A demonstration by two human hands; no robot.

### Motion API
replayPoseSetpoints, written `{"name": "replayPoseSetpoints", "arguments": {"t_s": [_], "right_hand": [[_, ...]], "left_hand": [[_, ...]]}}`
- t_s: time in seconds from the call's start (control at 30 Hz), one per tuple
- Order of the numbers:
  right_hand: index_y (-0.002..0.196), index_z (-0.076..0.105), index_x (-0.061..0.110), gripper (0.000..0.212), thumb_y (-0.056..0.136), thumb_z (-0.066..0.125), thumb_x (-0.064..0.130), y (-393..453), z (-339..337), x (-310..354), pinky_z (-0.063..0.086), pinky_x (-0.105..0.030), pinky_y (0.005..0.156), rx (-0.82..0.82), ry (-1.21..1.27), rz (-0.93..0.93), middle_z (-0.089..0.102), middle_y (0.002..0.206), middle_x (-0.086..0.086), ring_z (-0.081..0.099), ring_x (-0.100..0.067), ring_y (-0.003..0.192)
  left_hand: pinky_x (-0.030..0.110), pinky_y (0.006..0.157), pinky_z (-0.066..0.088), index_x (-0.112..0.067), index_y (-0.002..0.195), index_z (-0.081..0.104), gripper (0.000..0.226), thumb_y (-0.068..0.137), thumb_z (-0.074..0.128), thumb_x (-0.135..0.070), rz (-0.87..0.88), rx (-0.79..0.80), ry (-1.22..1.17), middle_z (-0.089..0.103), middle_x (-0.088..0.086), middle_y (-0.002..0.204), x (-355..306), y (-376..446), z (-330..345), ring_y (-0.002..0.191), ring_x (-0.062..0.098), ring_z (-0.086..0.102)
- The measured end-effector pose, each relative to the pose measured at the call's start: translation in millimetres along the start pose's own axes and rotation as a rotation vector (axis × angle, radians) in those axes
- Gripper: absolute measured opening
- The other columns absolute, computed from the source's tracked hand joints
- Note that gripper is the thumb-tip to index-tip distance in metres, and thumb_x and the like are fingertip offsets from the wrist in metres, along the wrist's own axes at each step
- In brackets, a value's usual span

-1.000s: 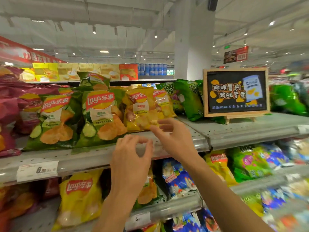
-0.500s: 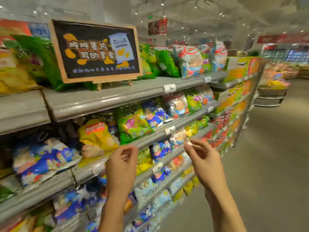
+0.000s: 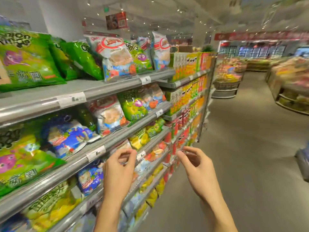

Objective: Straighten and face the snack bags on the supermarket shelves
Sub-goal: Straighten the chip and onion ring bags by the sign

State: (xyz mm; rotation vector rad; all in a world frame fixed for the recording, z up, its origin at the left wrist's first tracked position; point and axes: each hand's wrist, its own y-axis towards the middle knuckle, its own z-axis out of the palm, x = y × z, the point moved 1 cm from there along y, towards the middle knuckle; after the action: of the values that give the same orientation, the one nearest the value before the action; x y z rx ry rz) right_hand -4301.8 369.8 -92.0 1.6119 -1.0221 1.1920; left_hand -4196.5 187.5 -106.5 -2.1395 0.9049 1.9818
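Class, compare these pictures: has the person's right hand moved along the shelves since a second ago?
Yes. The right hand was at the top shelf's edge by the yellow crisp bags; now it hangs empty off the shelf ends, over the aisle floor, farther right.

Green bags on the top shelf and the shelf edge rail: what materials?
Green bags: glossy plastic film, likely; bright glare and crinkles across the fronts.
Shelf edge rail: grey, smooth, soft sheen along its length; painted metal or plastic, can't tell which.

Head view, obliquely along near shelves (image 3: 93, 96)
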Motion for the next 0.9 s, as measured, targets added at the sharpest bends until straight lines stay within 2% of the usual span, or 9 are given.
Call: {"name": "replayPoseSetpoints", "arguments": {"t_s": [0.07, 0.27, 0.37, 0.43, 0.5, 0.63, 0.73, 0.8, 0.9], "right_hand": [[0.110, 0.071, 0.023, 0.024, 0.088, 0.077, 0.032, 39.6, 1.1, -5.2, 0.052, -0.029, 0.091, 0.008, -0.007, -0.006, 0.074, 0.099, 0.003, 0.070, -0.010, 0.096], [0.111, 0.070, 0.021, 0.025, 0.089, 0.075, 0.033, 168.7, 20.5, 2.6, 0.055, -0.034, 0.084, 0.053, -0.048, -0.101, 0.073, 0.090, 0.008, 0.069, -0.006, 0.087], [0.110, 0.070, 0.024, 0.024, 0.090, 0.074, 0.035, 226.6, 36.5, 18.1, 0.054, -0.028, 0.083, 0.104, -0.038, -0.151, 0.073, 0.093, 0.010, 0.069, -0.002, 0.090], [0.105, 0.068, 0.029, 0.018, 0.089, 0.074, 0.035, 259.4, 48.4, 29.9, 0.055, -0.034, 0.085, 0.144, -0.004, -0.169, 0.074, 0.093, 0.006, 0.071, -0.008, 0.090], [0.103, 0.067, 0.028, 0.017, 0.089, 0.074, 0.034, 290.4, 60.6, 43.3, 0.057, -0.042, 0.089, 0.185, 0.017, -0.197, 0.074, 0.095, 0.003, 0.071, -0.012, 0.093], [0.106, 0.067, 0.021, 0.020, 0.090, 0.074, 0.032, 354.1, 89.7, 71.7, 0.053, -0.043, 0.097, 0.242, 0.002, -0.314, 0.072, 0.100, 0.001, 0.069, -0.016, 0.100], [0.115, 0.068, 0.016, 0.032, 0.090, 0.073, 0.036, 404.4, 117.8, 88.3, 0.052, -0.042, 0.098, 0.303, -0.018, -0.383, 0.072, 0.103, 0.000, 0.068, -0.020, 0.104], [0.121, 0.065, 0.014, 0.040, 0.091, 0.072, 0.038, 438.8, 137.2, 97.8, 0.049, -0.043, 0.101, 0.349, -0.035, -0.431, 0.071, 0.113, -0.006, 0.066, -0.023, 0.110], [0.131, 0.058, 0.008, 0.054, 0.090, 0.072, 0.040, 489.9, 166.3, 114.2, 0.044, -0.044, 0.106, 0.419, -0.109, -0.524, 0.066, 0.125, -0.012, 0.060, -0.028, 0.121]], "left_hand": [[0.024, 0.073, 0.052, -0.027, 0.079, 0.071, 0.010, 0.088, 0.073, -0.022, -0.008, 0.010, 0.014, 0.074, -0.010, 0.077, 2.5, 26.7, 26.8, 0.076, 0.001, 0.068], [0.040, 0.081, 0.057, -0.024, 0.086, 0.071, 0.003, 0.087, 0.074, -0.024, 0.004, -0.087, 0.018, 0.072, -0.006, 0.083, -8.2, 114.4, 84.6, 0.079, 0.007, 0.068], [0.046, 0.081, 0.057, -0.021, 0.088, 0.072, 0.003, 0.087, 0.073, -0.023, 0.060, -0.184, 0.033, 0.071, -0.005, 0.082, -29.5, 152.8, 101.9, 0.079, 0.012, 0.068], [0.051, 0.075, 0.058, -0.023, 0.087, 0.072, 0.003, 0.087, 0.072, -0.026, 0.123, -0.244, 0.033, 0.071, -0.007, 0.079, -50.0, 174.4, 109.1, 0.079, 0.015, 0.068], [0.047, 0.073, 0.059, -0.024, 0.086, 0.072, 0.005, 0.087, 0.071, -0.029, 0.196, -0.328, 0.067, 0.071, -0.009, 0.076, -69.9, 194.2, 112.9, 0.076, 0.010, 0.068], [0.037, 0.079, 0.055, -0.021, 0.091, 0.071, 0.006, 0.088, 0.070, -0.026, 0.345, -0.532, 0.210, 0.070, -0.010, 0.080, -99.9, 234.2, 113.7, 0.071, 0.004, 0.065], [0.044, 0.091, 0.050, -0.018, 0.107, 0.067, 0.020, 0.089, 0.068, -0.027, 0.347, -0.657, 0.377, 0.066, 0.003, 0.104, -104.5, 266.7, 112.0, 0.093, 0.024, 0.065], [0.044, 0.100, 0.043, -0.015, 0.119, 0.062, 0.034, 0.087, 0.070, -0.027, 0.313, -0.731, 0.503, 0.057, 0.010, 0.118, -103.3, 286.5, 110.4, 0.110, 0.029, 0.057], [0.041, 0.102, 0.036, -0.011, 0.132, 0.050, 0.057, 0.084, 0.074, -0.031, 0.173, -0.807, 0.608, 0.050, 0.017, 0.129, -102.9, 316.2, 108.1, 0.121, 0.033, 0.047]]}}
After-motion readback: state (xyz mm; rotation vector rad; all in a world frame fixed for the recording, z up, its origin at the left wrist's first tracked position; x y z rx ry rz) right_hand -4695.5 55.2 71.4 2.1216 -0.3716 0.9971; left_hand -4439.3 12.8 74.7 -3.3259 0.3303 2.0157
